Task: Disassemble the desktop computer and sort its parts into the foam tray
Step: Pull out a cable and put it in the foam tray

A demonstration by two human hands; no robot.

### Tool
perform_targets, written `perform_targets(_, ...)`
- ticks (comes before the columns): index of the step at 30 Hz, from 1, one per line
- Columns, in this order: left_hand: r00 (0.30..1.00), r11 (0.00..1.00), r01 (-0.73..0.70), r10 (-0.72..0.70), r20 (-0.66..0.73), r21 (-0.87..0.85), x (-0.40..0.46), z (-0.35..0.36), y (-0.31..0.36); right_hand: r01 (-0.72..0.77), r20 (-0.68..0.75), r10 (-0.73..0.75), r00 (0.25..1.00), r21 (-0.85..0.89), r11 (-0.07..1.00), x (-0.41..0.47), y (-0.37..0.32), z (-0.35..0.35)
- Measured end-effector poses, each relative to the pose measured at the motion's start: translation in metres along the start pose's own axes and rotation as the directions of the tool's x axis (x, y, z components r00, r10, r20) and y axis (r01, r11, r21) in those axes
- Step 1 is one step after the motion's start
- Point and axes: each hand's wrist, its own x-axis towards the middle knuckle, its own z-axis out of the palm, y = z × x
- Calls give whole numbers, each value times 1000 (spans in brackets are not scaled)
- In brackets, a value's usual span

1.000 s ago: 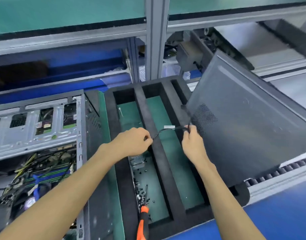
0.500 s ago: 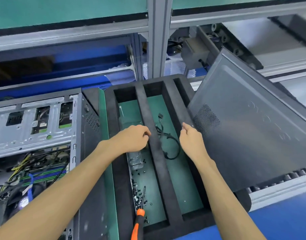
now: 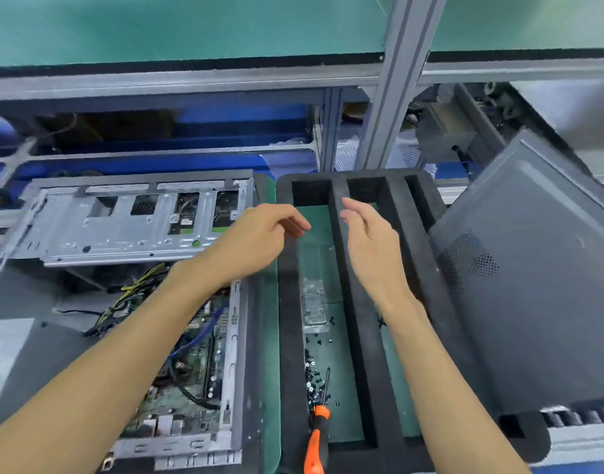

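- Green-matted tabletop (image 3: pixel 269 336) under an aluminium frame.
- Both grips empty, fingers loose: left hand (image 3: pixel 259 234), right hand (image 3: pixel 369 234) above black foam tray (image 3: pixel 362 336).
- Between parts; next reach likely goes into open grey computer case (image 3: pixel 177 354).

Lower centre: screwdriver (image 3: pixel 317 443) handle cut off by the bottom edge. Right forearm (image 3: pixel 427 364) hides most of the black cable (image 3: pixel 381 323). Computer case (image 3: pixel 129 302) cropped at left edge; small screws (image 3: pixel 312 378) blurred, uncountable.

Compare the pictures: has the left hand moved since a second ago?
Yes. The left hand has let go of the black cable and drawn leftward, off the foam tray's divider toward the computer case, fingers relaxed.
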Motion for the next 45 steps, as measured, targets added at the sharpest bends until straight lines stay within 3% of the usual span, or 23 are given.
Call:
perform_targets(7, 983, 982, 71, -98, -152, -175, -67, -75, -46, 171, 224, -173, 959, 28, 985, -44, -56, 89)
perform_targets(11, 965, 964, 233, -245, -90, -130, -104, -89, -85, 234, 298, -201, 933, -81, 969, -74, -58, 128)
perform_targets(13, 957, 956, 291, -292, -6, -40, -120, -87, -104, 335, 312, -252, 916, -250, 909, -81, -53, 140)
perform_targets(15, 961, 962, 264, -268, 69, 64, -133, -78, -117, 365, 302, -271, 914, -318, 875, -80, -51, 146)
perform_targets(19, 979, 959, 84, -130, 158, 270, -142, -42, -121, 326, 254, -258, 932, -280, 903, -79, -47, 146)
perform_targets(21, 985, 855, -26, -67, 160, 519, -141, -23, -121, 317, 229, -264, 937, -234, 919, -81, -46, 144)
perform_targets(23, 996, 789, -79, 38, 80, 610, -140, -14, -122, 327, 222, -281, 934, -204, 923, -82, -46, 143)
perform_targets(26, 981, 865, -48, 136, -141, 500, -134, -17, -124, 319, 204, -281, 938, -183, 930, -80, -46, 144)
perform_targets(30, 975, 995, 28, -6, -224, 95, -126, -18, -123, 311, 209, -267, 941, -213, 926, -80, -47, 144)
perform_targets(36, 948, 996, 11, 18, -317, 88, -129, -18, -120, 319, 240, -262, 935, -241, 916, -83, -52, 142)
perform_targets(40, 898, 995, 71, -94, -431, -68, -125, -22, -119, 340, 247, -281, 927, -243, 908, -84, -54, 141)
perform_targets(43, 880, 995, 44, -82, -468, -91, -127, -27, -108, 467, 286, -386, 877, -313, 827, -89, -53, 143)
perform_targets(45, 792, 978, -56, -80, -605, -203, -132, -40, -99, 588, 381, -457, 804, -392, 707, -95, -50, 142)
